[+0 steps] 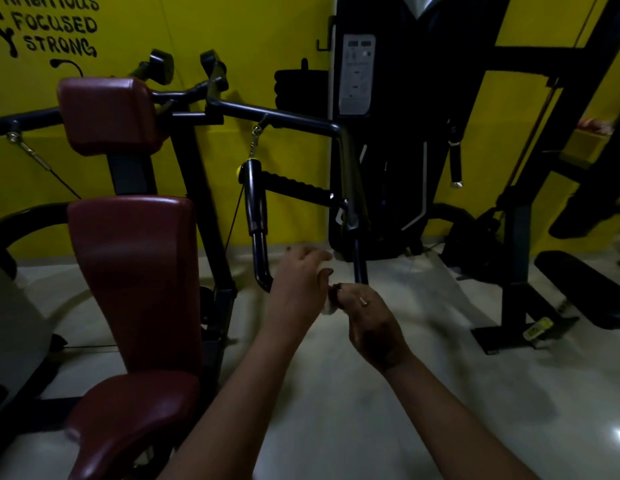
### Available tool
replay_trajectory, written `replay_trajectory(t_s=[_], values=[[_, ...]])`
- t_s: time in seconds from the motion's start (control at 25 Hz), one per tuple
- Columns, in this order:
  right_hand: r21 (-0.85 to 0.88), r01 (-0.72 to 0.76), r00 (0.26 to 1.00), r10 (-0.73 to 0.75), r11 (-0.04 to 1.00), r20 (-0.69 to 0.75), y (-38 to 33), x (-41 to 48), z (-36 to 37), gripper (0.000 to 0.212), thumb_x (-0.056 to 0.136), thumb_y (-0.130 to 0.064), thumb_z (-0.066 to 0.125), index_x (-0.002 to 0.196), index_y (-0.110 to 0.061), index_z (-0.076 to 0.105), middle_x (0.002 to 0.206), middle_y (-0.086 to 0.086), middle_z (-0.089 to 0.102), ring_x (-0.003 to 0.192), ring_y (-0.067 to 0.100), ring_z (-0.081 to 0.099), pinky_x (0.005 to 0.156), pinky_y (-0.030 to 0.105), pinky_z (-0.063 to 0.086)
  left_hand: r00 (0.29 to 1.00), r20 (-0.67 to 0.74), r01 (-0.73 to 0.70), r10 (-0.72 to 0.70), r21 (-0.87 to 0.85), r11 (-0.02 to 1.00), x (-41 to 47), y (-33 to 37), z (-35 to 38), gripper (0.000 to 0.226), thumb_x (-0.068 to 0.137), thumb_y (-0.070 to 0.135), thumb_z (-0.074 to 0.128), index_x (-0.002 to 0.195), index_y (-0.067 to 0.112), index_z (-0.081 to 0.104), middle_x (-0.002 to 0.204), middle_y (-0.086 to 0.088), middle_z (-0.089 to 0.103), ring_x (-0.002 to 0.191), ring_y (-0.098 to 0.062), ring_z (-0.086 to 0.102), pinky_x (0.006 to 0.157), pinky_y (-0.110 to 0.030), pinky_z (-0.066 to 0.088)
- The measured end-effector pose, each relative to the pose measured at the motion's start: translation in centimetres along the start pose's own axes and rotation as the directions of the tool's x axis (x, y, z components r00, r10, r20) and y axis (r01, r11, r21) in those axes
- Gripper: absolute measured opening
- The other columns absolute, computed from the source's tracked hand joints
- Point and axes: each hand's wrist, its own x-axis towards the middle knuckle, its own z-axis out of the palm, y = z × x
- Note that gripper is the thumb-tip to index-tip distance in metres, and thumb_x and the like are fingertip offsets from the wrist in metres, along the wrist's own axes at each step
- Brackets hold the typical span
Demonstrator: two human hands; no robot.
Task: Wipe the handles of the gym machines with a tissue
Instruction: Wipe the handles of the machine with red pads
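Both my hands meet in the middle of the view, just below the machine's black handle frame. My left hand [299, 282] has its fingers curled around a white tissue [327, 256] that peeks out past the fingertips. My right hand [365, 315] pinches another bit of white tissue [328, 309] between the two hands. A smooth vertical black handle [256, 199] and a ribbed horizontal grip [294, 185] hang just above and behind my left hand. The lower curved bar [261, 275] is right beside my left hand; contact with it is unclear.
A maroon padded seat and backrest [135, 289] stand to the left. A black weight-stack tower [388, 116] rises behind the handles against a yellow wall. A second black frame with a bench pad [578, 285] stands at the right. Pale floor [370, 410] lies under my arms.
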Motion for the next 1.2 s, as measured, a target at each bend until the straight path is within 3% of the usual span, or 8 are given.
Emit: replay_trajectory(t_s=[0.16, 0.32, 0.44, 0.56, 0.68, 0.88, 1.04, 1.2], values=[[-0.009, -0.180, 0.977, 0.178, 0.984, -0.119, 0.1, -0.4, -2.0, 0.027, 0.093, 0.000, 0.040, 0.102, 0.005, 0.065, 0.094, 0.017, 0.066, 0.092, 0.023, 0.056, 0.085, 0.028, 0.047, 0.987, 0.161, 0.036, -0.016, -0.123, 0.992, -1.2, 3.9, 0.9, 0.030, 0.087, 0.003, 0.060, 0.114, 0.012, 0.069, 0.103, -0.007, 0.071, 0.091, -0.022, 0.067, 0.081, -0.034, 0.054], [0.134, -0.533, 0.800, 0.549, 0.835, -0.241, 1.9, 0.2, -5.1, 0.024, 0.094, -0.015, 0.048, 0.092, -0.001, 0.067, 0.091, 0.013, 0.061, 0.078, 0.015, 0.053, 0.072, 0.014, 0.040, 0.998, 0.056, 0.017, -0.003, -0.259, 0.966, -1.4, 8.0, 3.6, 0.030, 0.093, 0.006, 0.056, 0.120, 0.011, 0.067, 0.107, -0.006, 0.072, 0.096, -0.016, 0.067, 0.076, -0.014, 0.044], [0.258, -0.616, 0.693, 0.668, 0.744, -0.273, 3.7, -0.1, -8.8, 0.014, 0.090, -0.001, 0.057, 0.097, -0.002, 0.069, 0.100, 0.012, 0.055, 0.075, 0.001, 0.049, 0.073, 0.000, 0.035, 0.992, 0.093, 0.118, -0.086, -0.430, 0.895, -0.4, 11.6, 6.2, 0.033, 0.094, 0.009, 0.058, 0.126, 0.011, 0.064, 0.115, -0.004, 0.070, 0.101, -0.006, 0.063, 0.080, -0.001, 0.042], [0.302, -0.668, 0.621, 0.733, 0.680, -0.277, 6.7, -1.1, -12.4, 0.020, 0.091, -0.004, 0.057, 0.103, -0.012, 0.070, 0.105, 0.005, 0.059, 0.087, 0.005, 0.056, 0.077, 0.005, 0.042, 0.976, 0.185, 0.210, -0.118, -0.642, 0.737, 1.2, 15.4, 9.0, 0.036, 0.092, 0.019, 0.064, 0.127, 0.012, 0.063, 0.114, -0.002, 0.070, 0.104, -0.007, 0.066, 0.091, -0.028, 0.055], [0.333, -0.697, 0.560, 0.772, 0.635, -0.299, 10.0, -1.5, -15.3, 0.023, 0.089, -0.008, 0.060, 0.105, -0.021, 0.072, 0.102, -0.004, 0.065, 0.093, 0.007, 0.062, 0.081, 0.021, 0.051, 0.958, 0.259, 0.282, -0.126, -0.761, 0.584, 3.2, 18.8, 11.4, 0.033, 0.088, 0.019, 0.070, 0.120, 0.011, 0.067, 0.105, -0.002, 0.073, 0.097, -0.010, 0.069, 0.087, -0.037, 0.058], [0.303, -0.689, 0.557, 0.749, 0.658, -0.360, 16.1, -1.2, -19.1, 0.023, 0.090, -0.006, 0.061, 0.107, -0.014, 0.073, 0.098, -0.008, 0.070, 0.085, -0.011, 0.059, 0.074, 0.000, 0.041, 0.953, 0.282, 0.300, -0.114, -0.819, 0.489, 8.1, 22.4, 16.1, 0.018, 0.086, 0.010, 0.071, 0.103, 0.016, 0.074, 0.092, -0.004, 0.075, 0.089, -0.015, 0.072, 0.085, -0.041, 0.058], [0.249, -0.672, 0.606, 0.712, 0.697, -0.355, 22.9, -0.3, -19.4, 0.026, 0.093, -0.007, 0.058, 0.114, -0.015, 0.071, 0.108, -0.001, 0.070, 0.096, 0.000, 0.061, 0.080, 0.003, 0.043, 0.937, 0.325, 0.346, -0.126, -0.833, 0.432, 13.2, 24.2, 20.4, 0.019, 0.088, 0.011, 0.068, 0.106, 0.012, 0.073, 0.092, -0.007, 0.075, 0.089, -0.021, 0.072, 0.081, -0.039, 0.059], [0.190, -0.627, 0.673, 0.648, 0.755, -0.355, 31.7, 2.5, -18.5, 0.030, 0.094, -0.004, 0.056, 0.117, -0.017, 0.070, 0.112, -0.001, 0.066, 0.101, -0.002, 0.057, 0.086, 0.007, 0.044, 0.919, 0.354, 0.393, -0.171, -0.826, 0.403, 20.8, 24.9, 24.8, 0.015, 0.089, 0.011, 0.067, 0.103, 0.012, 0.073, 0.088, -0.008, 0.074, 0.083, -0.018, 0.071, 0.074, -0.033, 0.057]])
